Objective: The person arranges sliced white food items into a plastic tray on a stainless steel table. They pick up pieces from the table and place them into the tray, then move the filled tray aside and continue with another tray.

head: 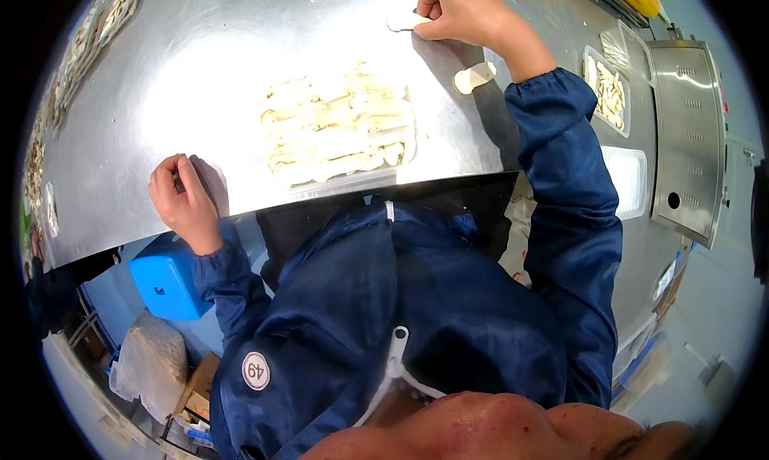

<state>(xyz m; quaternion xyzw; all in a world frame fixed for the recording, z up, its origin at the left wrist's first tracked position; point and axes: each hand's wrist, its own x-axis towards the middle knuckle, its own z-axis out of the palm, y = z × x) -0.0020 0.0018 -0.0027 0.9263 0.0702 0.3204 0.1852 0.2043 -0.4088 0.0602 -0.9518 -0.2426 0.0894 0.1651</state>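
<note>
My right hand (459, 15) pinches a pale, thin piece, apparently a mushroom slice (404, 21), between thumb and fingers over the far side of the steel table (198, 51). Glare washes out much of that slice. Nearer my body, a clear plastic tray (345, 181) lies by the front edge, filled with overlapping rows of cream mushroom pieces (336, 124). A short, thick pale piece (474, 77), likely a mushroom stem, rests on the steel below my right wrist. Loosely curled, my left hand (183, 199) rests at the table edge left of the tray, with nothing visible in it.
Racks of sliced pieces (90, 45) line the far left. To the right are a tray of pale slices (608, 93), empty-looking clear trays (625, 182) and a steel cabinet (688, 136). A blue plastic stool (168, 283) and a filled plastic bag (153, 364) sit below, left. Another person's dark sleeve (48, 298) shows at far left.
</note>
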